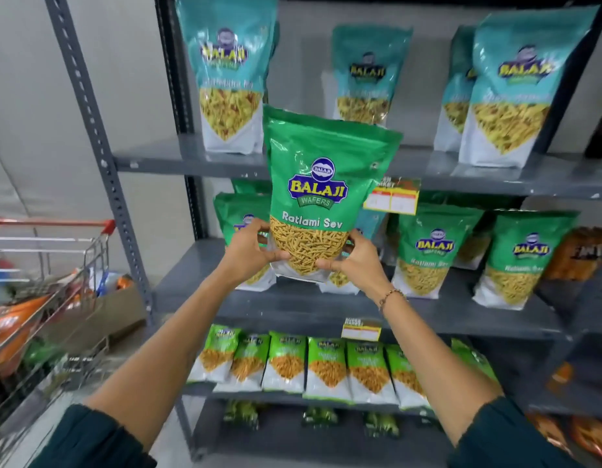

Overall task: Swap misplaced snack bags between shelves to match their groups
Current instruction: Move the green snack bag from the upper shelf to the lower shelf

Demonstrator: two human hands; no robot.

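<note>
Both hands held one green Ratlami Sev bag upright in the air in front of the grey shelving, its top edge reaching above the lip of the upper shelf and its base level with the middle shelf. Left hand clasped the bag's lower left edge, fingers curled round the side and thumb pressed across the clear window. Right hand gripped the lower right edge the same way, thumb on the front, fingers wrapped behind; a beaded bracelet sat on that wrist. Upper shelf carried teal bags standing upright, well spaced. Middle shelf, behind the held bag, carried more green Ratlami Sev bags, and a teal-looking bag showed partly hidden just right of the held one. A yellow price tag hung from the upper shelf edge. Lower shelf held a row of smaller light-green packets side by side. A wire shopping cart with a red handle stood to the left, some goods inside, too blurred to name. Dark green sleeves covered both upper arms.
</note>
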